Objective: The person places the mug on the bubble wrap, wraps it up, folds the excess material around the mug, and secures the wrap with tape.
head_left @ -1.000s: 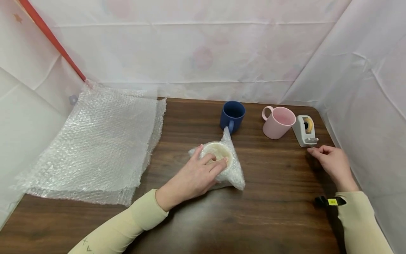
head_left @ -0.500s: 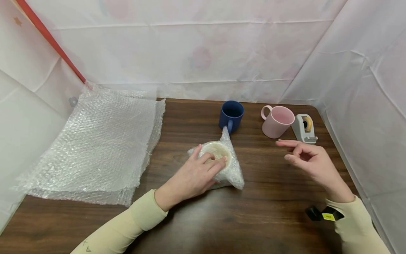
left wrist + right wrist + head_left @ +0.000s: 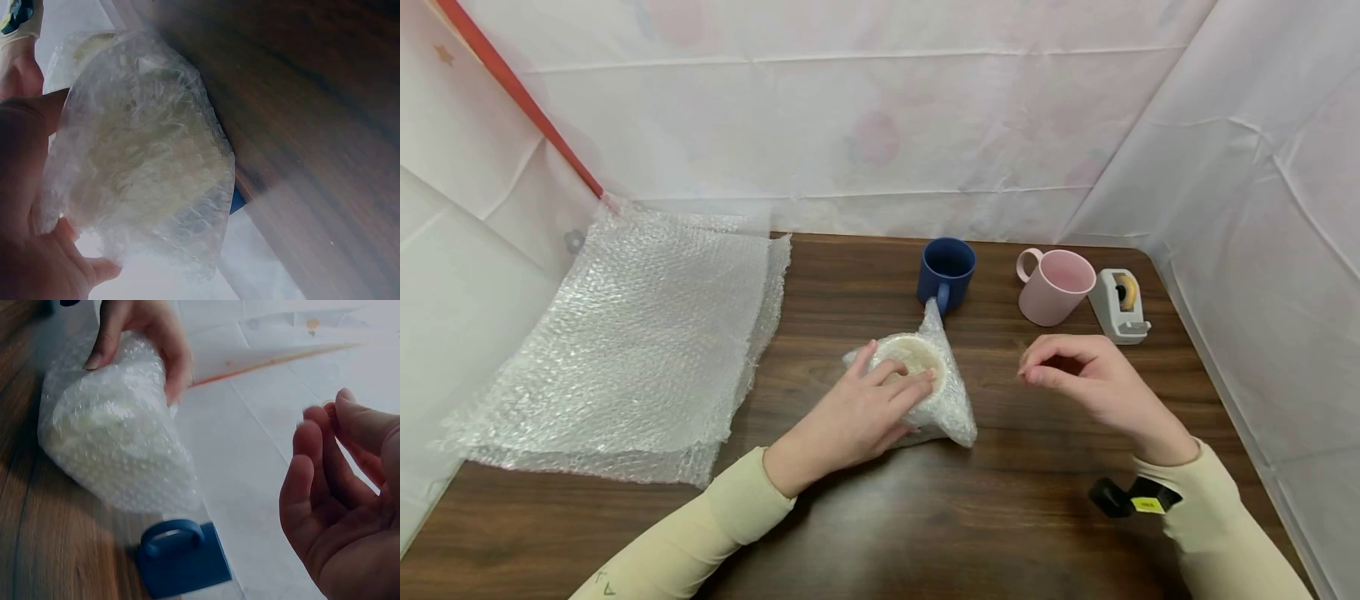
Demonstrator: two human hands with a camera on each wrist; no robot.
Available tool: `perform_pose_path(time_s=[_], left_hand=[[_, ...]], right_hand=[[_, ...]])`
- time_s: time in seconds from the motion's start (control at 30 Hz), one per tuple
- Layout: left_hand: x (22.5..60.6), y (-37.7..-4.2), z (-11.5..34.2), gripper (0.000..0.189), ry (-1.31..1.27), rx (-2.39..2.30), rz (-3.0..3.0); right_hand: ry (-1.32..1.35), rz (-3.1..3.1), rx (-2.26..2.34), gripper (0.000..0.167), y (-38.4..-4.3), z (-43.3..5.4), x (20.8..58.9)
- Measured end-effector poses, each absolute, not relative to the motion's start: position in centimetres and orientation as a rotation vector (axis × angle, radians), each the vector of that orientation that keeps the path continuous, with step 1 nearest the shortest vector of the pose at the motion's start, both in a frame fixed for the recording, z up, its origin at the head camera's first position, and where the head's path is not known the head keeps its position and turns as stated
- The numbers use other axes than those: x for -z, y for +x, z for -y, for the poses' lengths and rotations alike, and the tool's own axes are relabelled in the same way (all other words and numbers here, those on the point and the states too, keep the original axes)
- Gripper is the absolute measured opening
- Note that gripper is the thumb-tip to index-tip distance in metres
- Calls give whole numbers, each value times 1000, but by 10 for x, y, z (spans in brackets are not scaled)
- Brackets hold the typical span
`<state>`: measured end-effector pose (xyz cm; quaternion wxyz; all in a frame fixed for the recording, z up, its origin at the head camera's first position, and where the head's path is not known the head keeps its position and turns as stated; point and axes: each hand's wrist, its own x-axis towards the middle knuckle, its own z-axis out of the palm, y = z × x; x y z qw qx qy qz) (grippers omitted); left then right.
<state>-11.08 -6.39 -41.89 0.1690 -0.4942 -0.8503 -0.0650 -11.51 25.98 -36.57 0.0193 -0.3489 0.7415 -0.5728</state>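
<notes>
A cream cup [image 3: 912, 348] bundled in bubble wrap [image 3: 958, 404] is near the middle of the table, its round opening facing up. My left hand [image 3: 853, 408] grips it at the rim, with fingertips reaching into the opening. In the right wrist view, the left thumb [image 3: 107, 350] lies on the wrap while other fingers pass round the far side. To the right of the bundle, my right hand [image 3: 1090, 379] is raised over the table. Its thumb and index finger pinch a small, barely visible piece of clear tape [image 3: 329, 402].
Behind the bundle stands a blue mug [image 3: 946, 271], close to a peak of the wrap. A pink mug [image 3: 1048, 296] and a white tape dispenser [image 3: 1112, 312] are at the back right. Bubble wrap sheets [image 3: 647, 333] cover the table's left side. White curtains [image 3: 850, 108] enclose the table.
From the tape dispenser's front edge, my right hand has moved left toward the wrapped cup, fingers pinched. My left hand keeps its grip on the bundle.
</notes>
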Motion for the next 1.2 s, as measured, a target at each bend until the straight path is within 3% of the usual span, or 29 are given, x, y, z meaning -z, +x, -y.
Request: perform_pose_path(time_s=[0.23,0.7,0.93,1.2], left_hand=[[415,-117,70,55,-1425,356,2457],[413,-112,79,42,-1284,290,2414],[416,-112,79,39,-1261,273,2439],[418,-113,77,36,-1266,318,2428]], right_hand=[[-1067,-2307,1678,23,-120,-245,367],[-1333,-2453,1218,22,-133,-226,364],[-1347,-2493,1217,26,-156,-198,363],[-1327,-2488,859,31,-184,-165,355]])
